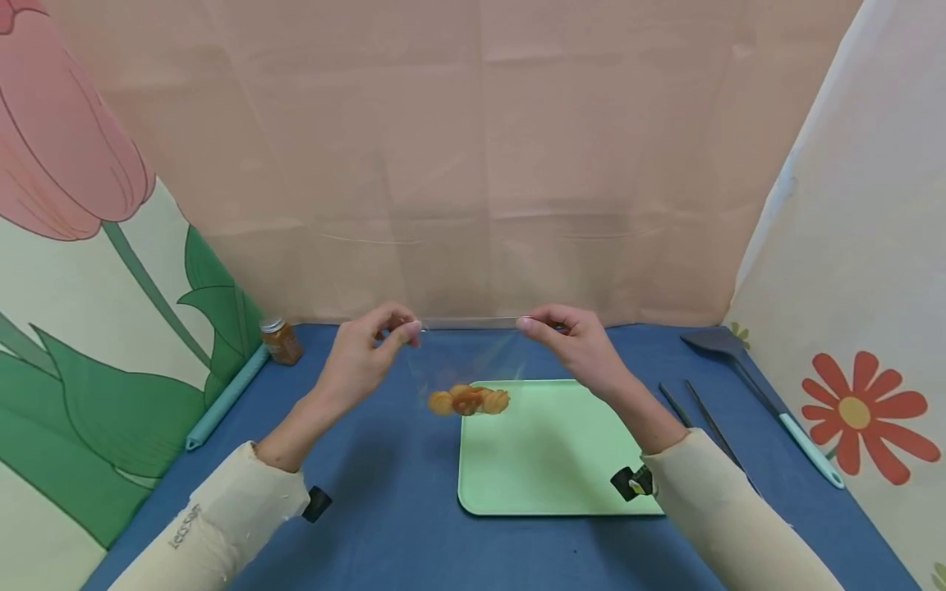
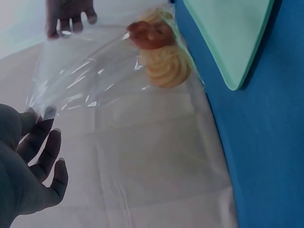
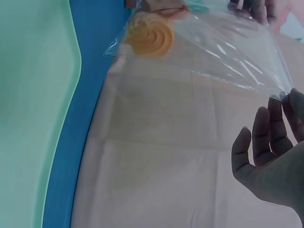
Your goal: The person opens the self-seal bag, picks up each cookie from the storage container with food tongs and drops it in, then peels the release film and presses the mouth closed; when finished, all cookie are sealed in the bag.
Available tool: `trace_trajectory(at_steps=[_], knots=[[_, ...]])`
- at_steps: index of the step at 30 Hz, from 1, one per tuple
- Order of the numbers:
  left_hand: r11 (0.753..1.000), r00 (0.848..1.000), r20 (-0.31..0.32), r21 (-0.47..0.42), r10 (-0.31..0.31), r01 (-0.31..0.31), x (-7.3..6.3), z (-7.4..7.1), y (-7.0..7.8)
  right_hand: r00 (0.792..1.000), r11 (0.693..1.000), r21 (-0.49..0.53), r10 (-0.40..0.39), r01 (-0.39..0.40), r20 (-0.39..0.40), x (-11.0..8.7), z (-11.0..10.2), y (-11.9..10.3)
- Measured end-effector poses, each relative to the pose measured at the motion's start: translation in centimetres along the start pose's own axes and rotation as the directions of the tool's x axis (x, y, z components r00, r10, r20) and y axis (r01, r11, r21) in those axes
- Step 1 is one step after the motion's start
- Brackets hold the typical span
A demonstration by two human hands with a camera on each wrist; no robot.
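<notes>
A clear plastic bag [image 1: 469,355] hangs stretched between my two hands, its top edge pulled taut. At its bottom lie several swirled cookies [image 1: 497,401], golden ones beside a reddish-brown piece [image 2: 153,35]. My left hand [image 1: 364,351] pinches the upper left corner between thumb and forefinger, and its other fingers curve loosely in the left wrist view. The opposite corner is pinched the same way by my right hand [image 1: 580,349]. Behind and below the bag, a light green tray [image 1: 550,460] lies on the table; the cookies overlap its left edge in the head view.
On the blue tabletop [image 1: 369,525], a jar with a silver lid [image 1: 282,341] stands at the back left, near a turquoise roll [image 1: 227,399]. To the right lie a dark-headed spatula [image 1: 761,392] and two thin dark sticks [image 1: 711,420], partly behind my right arm.
</notes>
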State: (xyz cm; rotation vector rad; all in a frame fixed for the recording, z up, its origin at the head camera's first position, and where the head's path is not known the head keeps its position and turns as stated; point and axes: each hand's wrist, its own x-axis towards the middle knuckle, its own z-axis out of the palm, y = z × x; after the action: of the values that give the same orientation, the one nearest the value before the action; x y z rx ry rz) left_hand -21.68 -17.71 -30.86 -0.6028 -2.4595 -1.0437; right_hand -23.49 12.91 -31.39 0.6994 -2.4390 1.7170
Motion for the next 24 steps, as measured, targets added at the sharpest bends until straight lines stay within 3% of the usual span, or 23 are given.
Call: trace_trajectory(at_steps=[4,8,12,16,18,20,24], knots=[[1.0,1.0,0.01,0.013,-0.019,0.019,-0.5,-0.8,0.0,1.0,1.0,-0.001,-0.016,0.016,0.018,0.1,0.5,0.1],[0.995,0.993,0.076,0.043,-0.092,0.089,-1.4,-2.3,-0.3,0.998,1.0,-0.008,0.0,0.001,0.068,-0.2,1.2,0.0],[0.988,0.976,0.166,0.082,-0.14,0.128,-2.8,-4.0,-0.9,0.989,1.0,-0.009,0.009,-0.007,0.148,-0.7,2.4,-0.3],[0.99,0.951,0.28,0.082,-0.134,0.116,-4.3,-6.0,-1.3,0.967,1.0,0.004,0.002,-0.003,0.255,-1.4,4.0,-0.6],[0.991,0.924,0.359,0.043,-0.133,0.126,-5.0,-7.0,-1.3,0.949,1.0,0.012,0.019,-0.024,0.314,-1.8,4.7,-0.8],[0.988,0.886,0.442,-0.004,-0.138,0.156,-5.7,-8.0,-1.2,0.925,0.998,0.017,0.054,-0.065,0.377,-2.3,5.4,-1.1],[0.958,0.783,0.607,-0.121,-0.135,0.26,-6.1,-9.3,-1.7,0.854,0.978,0.011,0.176,-0.208,0.49,-2.6,6.4,-1.5]])
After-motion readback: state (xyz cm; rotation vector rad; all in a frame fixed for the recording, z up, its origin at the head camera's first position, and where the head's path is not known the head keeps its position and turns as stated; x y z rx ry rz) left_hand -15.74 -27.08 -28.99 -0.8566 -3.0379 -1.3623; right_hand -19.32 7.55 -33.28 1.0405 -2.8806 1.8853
